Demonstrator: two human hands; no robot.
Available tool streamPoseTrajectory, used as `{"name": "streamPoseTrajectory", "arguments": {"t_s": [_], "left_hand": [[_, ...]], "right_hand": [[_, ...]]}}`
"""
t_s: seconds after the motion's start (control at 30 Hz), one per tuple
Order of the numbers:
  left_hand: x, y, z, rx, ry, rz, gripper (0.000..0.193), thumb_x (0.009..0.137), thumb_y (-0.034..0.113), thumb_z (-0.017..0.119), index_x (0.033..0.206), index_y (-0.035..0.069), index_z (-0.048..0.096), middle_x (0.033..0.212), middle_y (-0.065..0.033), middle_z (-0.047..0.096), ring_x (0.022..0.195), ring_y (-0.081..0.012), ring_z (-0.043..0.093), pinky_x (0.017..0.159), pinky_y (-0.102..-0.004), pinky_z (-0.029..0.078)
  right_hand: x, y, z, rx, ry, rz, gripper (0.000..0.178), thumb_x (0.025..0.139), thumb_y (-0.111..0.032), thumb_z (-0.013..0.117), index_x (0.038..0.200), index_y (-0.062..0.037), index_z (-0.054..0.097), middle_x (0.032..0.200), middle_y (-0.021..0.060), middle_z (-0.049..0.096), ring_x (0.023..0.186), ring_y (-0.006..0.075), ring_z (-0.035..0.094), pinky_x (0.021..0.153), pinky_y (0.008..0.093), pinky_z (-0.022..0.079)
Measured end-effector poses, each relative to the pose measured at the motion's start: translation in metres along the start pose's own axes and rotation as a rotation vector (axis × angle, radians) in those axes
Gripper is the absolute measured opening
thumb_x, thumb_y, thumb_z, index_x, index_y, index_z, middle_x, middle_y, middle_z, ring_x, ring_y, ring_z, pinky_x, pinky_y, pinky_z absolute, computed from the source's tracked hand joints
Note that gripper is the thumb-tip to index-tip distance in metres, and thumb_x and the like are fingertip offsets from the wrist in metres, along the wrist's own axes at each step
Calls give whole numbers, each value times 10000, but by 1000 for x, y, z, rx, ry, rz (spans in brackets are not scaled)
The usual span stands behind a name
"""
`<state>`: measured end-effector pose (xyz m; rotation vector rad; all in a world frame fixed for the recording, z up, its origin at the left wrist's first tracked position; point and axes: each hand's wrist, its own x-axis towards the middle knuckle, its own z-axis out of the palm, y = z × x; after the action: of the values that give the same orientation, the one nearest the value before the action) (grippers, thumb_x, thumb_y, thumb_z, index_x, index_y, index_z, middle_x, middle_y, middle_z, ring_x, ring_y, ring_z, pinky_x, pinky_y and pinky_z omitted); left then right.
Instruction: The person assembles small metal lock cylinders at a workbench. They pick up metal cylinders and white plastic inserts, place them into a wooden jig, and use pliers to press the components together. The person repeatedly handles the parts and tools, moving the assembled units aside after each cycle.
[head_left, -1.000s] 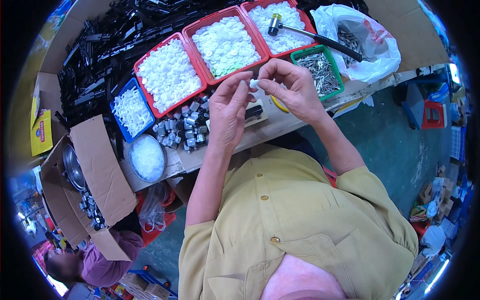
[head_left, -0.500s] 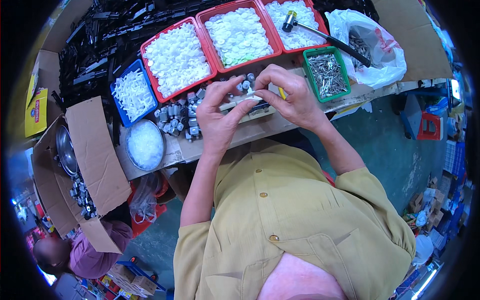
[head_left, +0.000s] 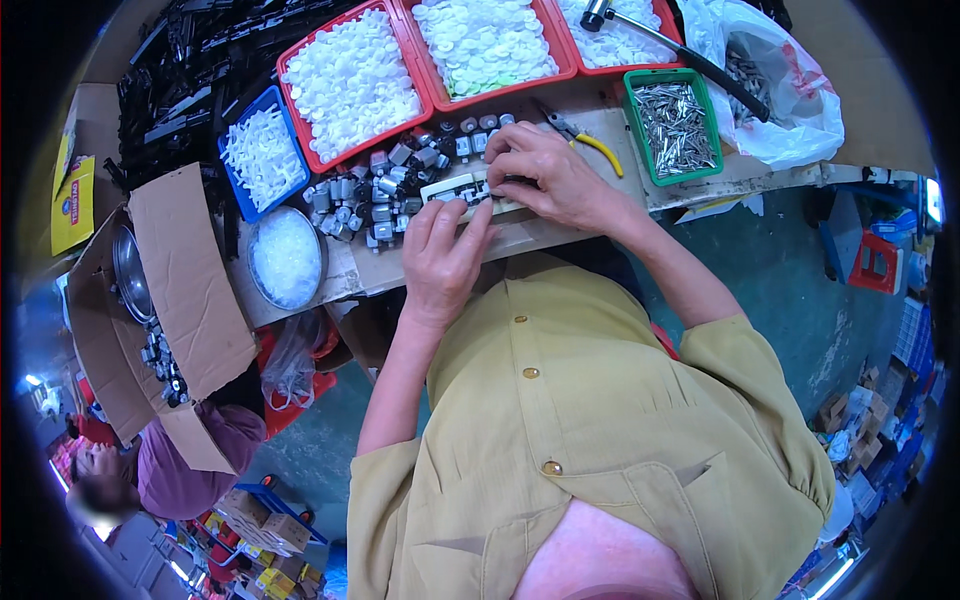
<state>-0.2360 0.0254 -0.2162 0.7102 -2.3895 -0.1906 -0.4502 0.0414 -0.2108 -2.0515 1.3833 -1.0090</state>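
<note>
Nearest, the left hand (head_left: 440, 255) lies flat on the workbench edge (head_left: 400, 272), fingers stretched together onto the near end of a small cream-coloured block (head_left: 452, 186). Just beyond, the right hand (head_left: 545, 175) curls over the block's far end, pinching it. Past them sit small grey motors (head_left: 385, 190), yellow-handled pliers (head_left: 585, 138) and red trays (head_left: 350, 85) of white discs.

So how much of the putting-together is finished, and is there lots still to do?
Finished pieces can't be picked out for sure. In hand: the left hand and right hand press on a pale part at the table edge. Left: a heap of small grey parts waits beside it, the red trays are full of white discs, and the green tray holds metal pins. Probably plenty remains.
</note>
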Motion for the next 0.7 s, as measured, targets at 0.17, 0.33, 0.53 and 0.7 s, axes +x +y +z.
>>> {"name": "streamPoseTrajectory", "arguments": {"t_s": [0.17, 0.33, 0.53, 0.7], "left_hand": [[-2, -6, 6, 55, -35, 33, 365, 760, 205, 779, 1094, 85, 693, 1046, -93, 598, 999, -280, 573, 805, -400, 489], [-8, -8, 10, 145, -51, 90, 374, 816, 262, 730, 1151, 107, 672, 1057, -73, 589, 1012, -248, 557, 792, -381, 433], [-12, -6, 12, 262, -52, 113, 417, 800, 294, 772, 1190, 172, 687, 1077, -41, 585, 1034, -241, 544, 820, -378, 397], [-15, -8, 14, 313, -75, 135, 436, 820, 332, 761, 1220, 181, 674, 1115, -39, 578, 1101, -246, 513, 868, -397, 383]], "right_hand": [[5, -5, -7, -45, -74, 16, 111, 807, -93, 710, 884, -34, 654, 1020, 86, 581, 981, 292, 563, 860, 409, 446], [9, -10, -12, -133, -126, 58, 130, 817, -102, 704, 925, -36, 673, 1036, 94, 591, 1000, 299, 568, 861, 413, 449], [-1, -13, -11, -285, -124, -34, 213, 791, -86, 681, 999, -38, 680, 1078, 83, 601, 1043, 284, 573, 874, 406, 454], [-7, -19, -4, -483, -168, -79, 220, 807, -116, 621, 1011, -59, 682, 1111, 74, 600, 1106, 257, 559, 891, 438, 445]]}}
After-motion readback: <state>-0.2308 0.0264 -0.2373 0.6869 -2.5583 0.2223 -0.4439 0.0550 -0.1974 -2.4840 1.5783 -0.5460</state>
